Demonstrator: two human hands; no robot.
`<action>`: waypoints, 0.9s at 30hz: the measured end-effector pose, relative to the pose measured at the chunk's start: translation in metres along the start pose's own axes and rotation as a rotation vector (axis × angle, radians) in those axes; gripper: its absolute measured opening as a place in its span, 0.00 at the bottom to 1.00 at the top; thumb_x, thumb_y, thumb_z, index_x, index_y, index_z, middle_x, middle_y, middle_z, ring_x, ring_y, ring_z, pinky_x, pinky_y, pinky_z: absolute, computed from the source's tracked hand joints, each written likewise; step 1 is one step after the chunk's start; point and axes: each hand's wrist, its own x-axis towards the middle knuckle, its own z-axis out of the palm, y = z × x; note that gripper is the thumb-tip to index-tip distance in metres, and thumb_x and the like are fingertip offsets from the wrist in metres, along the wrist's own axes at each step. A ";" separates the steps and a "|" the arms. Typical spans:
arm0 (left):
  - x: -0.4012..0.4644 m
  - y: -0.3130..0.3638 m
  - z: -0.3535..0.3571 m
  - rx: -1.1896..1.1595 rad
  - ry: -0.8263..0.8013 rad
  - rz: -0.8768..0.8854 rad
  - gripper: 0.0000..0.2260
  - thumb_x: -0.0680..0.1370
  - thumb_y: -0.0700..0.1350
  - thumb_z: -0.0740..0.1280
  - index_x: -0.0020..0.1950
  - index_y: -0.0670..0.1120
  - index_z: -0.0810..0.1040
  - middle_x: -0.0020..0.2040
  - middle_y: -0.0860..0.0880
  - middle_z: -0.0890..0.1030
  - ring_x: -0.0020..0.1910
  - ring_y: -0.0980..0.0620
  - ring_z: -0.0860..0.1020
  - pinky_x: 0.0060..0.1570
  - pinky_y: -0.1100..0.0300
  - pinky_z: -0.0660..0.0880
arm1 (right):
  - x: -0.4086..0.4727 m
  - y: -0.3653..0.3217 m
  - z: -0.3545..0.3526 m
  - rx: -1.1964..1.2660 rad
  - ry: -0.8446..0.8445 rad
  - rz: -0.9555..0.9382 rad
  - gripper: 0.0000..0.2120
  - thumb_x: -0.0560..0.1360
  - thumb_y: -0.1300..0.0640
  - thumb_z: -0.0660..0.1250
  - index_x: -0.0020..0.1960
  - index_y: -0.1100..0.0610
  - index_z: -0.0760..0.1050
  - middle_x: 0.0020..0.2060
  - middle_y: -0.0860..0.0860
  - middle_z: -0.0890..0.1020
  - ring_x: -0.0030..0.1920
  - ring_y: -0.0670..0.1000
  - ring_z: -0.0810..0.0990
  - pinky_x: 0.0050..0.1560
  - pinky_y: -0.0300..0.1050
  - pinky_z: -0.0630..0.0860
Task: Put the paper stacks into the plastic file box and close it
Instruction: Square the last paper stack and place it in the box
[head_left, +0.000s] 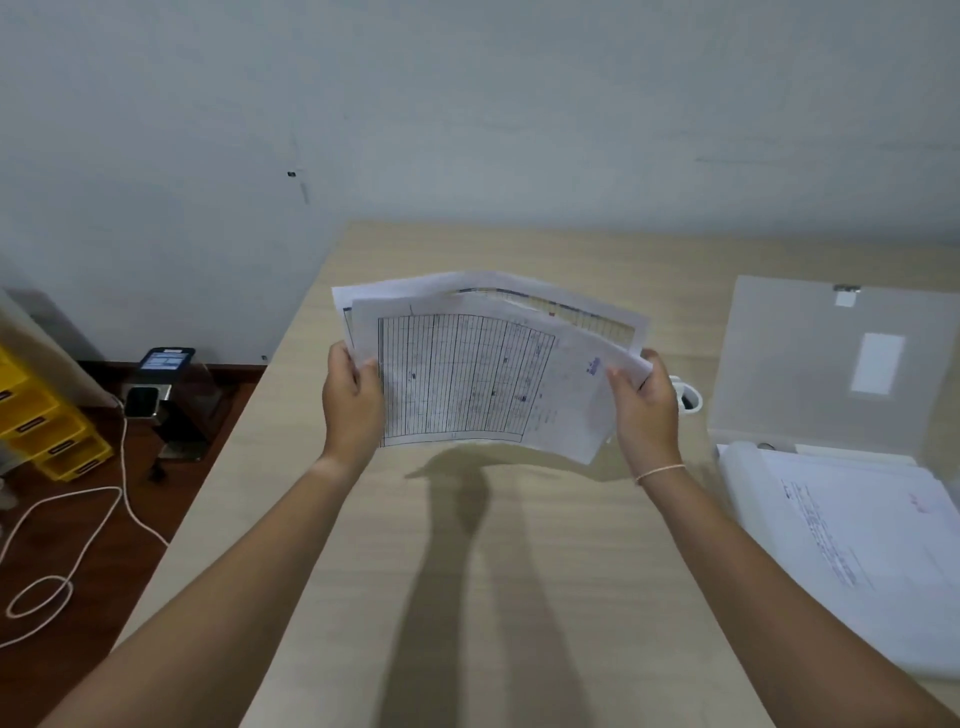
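Observation:
A thin paper stack (467, 379) with printed grid tables hangs above the middle of the wooden table, its sheets fanned and bowed upward. My left hand (350, 402) grips its left edge and my right hand (647, 402) grips its right edge. At the right stands the translucent plastic file box (737, 467), open. Its lid (810, 374) leans back upright. More printed papers (872, 535) lie inside the box's base.
A small white object (688, 397) sits on the table (519, 597) just behind my right hand, left of the box. On the floor at left are yellow bins (47, 415), a phone on a stand (166, 359) and a white cable (78, 545). A pale wall rises behind the table.

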 end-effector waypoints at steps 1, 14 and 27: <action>-0.005 -0.006 0.002 0.019 -0.001 -0.004 0.05 0.80 0.42 0.56 0.44 0.47 0.66 0.37 0.54 0.71 0.30 0.67 0.70 0.29 0.69 0.65 | -0.006 0.007 0.000 -0.004 0.012 -0.004 0.06 0.77 0.59 0.63 0.53 0.52 0.71 0.46 0.53 0.79 0.48 0.54 0.77 0.49 0.52 0.75; -0.054 -0.061 0.004 0.186 -0.182 -0.170 0.05 0.80 0.36 0.51 0.46 0.38 0.64 0.37 0.48 0.69 0.36 0.51 0.68 0.34 0.55 0.63 | -0.052 0.085 0.001 -0.134 -0.045 0.214 0.22 0.72 0.71 0.51 0.58 0.51 0.71 0.42 0.43 0.78 0.44 0.46 0.75 0.39 0.36 0.70; -0.056 -0.070 0.004 0.272 -0.341 -0.272 0.08 0.80 0.35 0.52 0.54 0.38 0.69 0.48 0.45 0.76 0.48 0.45 0.73 0.42 0.56 0.68 | -0.049 0.099 -0.015 -0.292 -0.118 0.326 0.18 0.75 0.69 0.52 0.59 0.59 0.73 0.48 0.54 0.78 0.49 0.55 0.74 0.46 0.43 0.68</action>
